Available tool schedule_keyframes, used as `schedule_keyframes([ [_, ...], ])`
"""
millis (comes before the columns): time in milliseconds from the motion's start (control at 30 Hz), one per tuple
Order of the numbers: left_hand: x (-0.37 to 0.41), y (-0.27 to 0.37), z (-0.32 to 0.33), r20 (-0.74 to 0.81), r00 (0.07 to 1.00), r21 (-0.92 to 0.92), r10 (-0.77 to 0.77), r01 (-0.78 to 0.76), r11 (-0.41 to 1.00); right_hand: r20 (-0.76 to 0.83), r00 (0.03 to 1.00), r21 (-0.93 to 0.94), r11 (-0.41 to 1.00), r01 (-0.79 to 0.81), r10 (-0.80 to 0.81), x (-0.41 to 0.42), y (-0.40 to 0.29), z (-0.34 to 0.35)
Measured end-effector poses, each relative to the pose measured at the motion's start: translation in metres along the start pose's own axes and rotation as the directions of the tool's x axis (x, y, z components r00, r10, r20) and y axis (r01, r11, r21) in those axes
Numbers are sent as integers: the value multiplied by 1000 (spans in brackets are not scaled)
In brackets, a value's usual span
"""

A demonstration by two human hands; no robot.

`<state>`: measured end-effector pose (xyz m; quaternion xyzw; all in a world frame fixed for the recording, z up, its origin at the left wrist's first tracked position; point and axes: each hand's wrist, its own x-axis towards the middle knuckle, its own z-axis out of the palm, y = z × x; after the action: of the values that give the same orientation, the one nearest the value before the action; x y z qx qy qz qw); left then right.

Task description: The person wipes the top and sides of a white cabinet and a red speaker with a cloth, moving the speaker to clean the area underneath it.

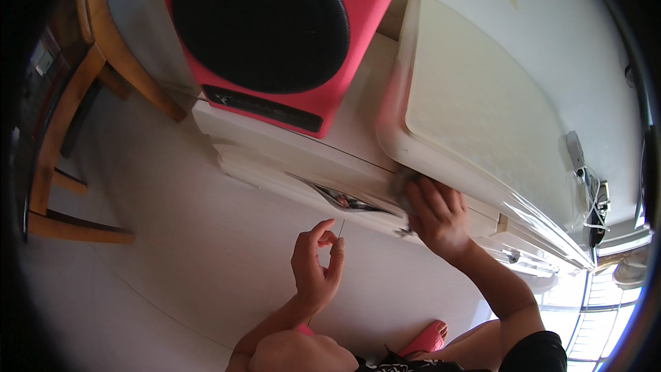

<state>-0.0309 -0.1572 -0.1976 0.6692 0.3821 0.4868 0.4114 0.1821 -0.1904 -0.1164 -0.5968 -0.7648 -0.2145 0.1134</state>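
Note:
My right hand (438, 216) presses a grey, motion-blurred cloth (401, 186) against the white low cabinet (253, 132), just under the front edge of its raised cream top (480, 93). The fingers partly cover the cloth. My left hand (316, 263) hangs in the air in front of the cabinet, over the pale floor. Its fingers are curled, with a gap to the thumb and nothing held between them. A dark curved recess (346, 200) in the cabinet front lies between the two hands.
A pink loudspeaker (356, 26) with a round black grille stands on the cabinet's lower left part. Wooden chairs (67, 113) are at the left. White cables and a power strip (596, 212) lie by the wall. My pink slipper (421, 338) is on the floor below.

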Motion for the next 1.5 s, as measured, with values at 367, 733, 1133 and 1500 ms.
schedule_keyframes([
  [367, -1, -3, 2, -59, 998, -28, 5, -6, 1000, -70, 994, -216, 974, 73, -90, 65, -60, 55],
  [733, -10, -11, -39, -171, 985, -7, -29, 28, 1000, 237, 804, -555, 603, 572, -545, 41, -45, 92],
  [1133, -4, -15, -65, -263, 962, -75, -78, 60, 995, 569, 637, -528, 363, 768, -520, 239, -188, 166],
  [1500, -6, -24, -64, -314, 936, -128, -160, 126, 984, 263, 870, -89, 888, 452, -417, 84, -90, 91],
])
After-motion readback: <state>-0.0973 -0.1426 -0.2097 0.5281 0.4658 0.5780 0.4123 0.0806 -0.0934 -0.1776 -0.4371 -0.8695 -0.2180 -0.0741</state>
